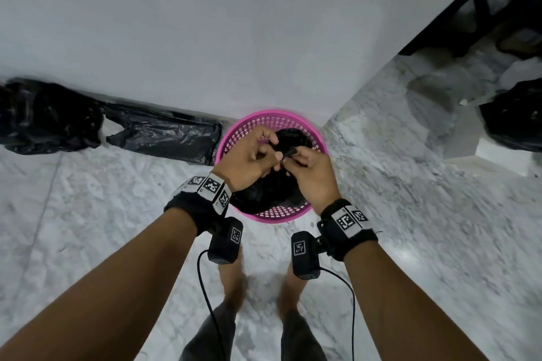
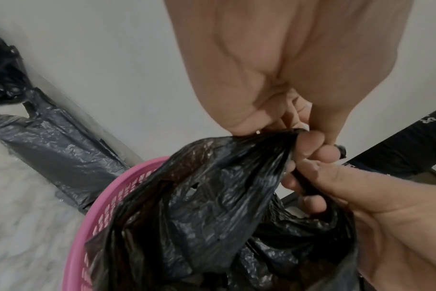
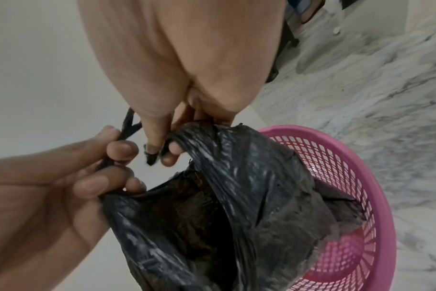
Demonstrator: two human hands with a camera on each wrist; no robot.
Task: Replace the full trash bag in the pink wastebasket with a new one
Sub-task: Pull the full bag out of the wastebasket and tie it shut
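My left hand (image 1: 249,160) and my right hand (image 1: 308,168) meet directly above the pink wastebasket (image 1: 318,142), which stands on the marble floor (image 1: 410,199) in the corner where the white wall (image 1: 205,23) turns. The full trash bag (image 1: 264,193) sits inside the basket, straight below both hands and rising to them, so its long axis runs vertically from the basket up to my fingers. Each hand pinches one twisted handle of the bag: in the left wrist view the left hand (image 2: 274,82) gathers the nearer flap at its fingertips, while the right hand (image 2: 376,196) curls round a thin black strand; in the right wrist view the right hand (image 3: 187,78) pinches a short twisted end and the left hand (image 3: 70,177) holds the other strand, which crosses just beside it. The two handles touch or nearly touch between the hands, and the mouth of the bag (image 3: 199,206) lies partly open beneath them. I judge the step in hand to be knotting the handles; neither hand is nearer, since both stand level over the basket's middle. The coming lift therefore runs straight up along the bag's axis. A flat new bag (image 1: 164,138) lies on the floor against the wall, to my left of the basket and just beside its rim.
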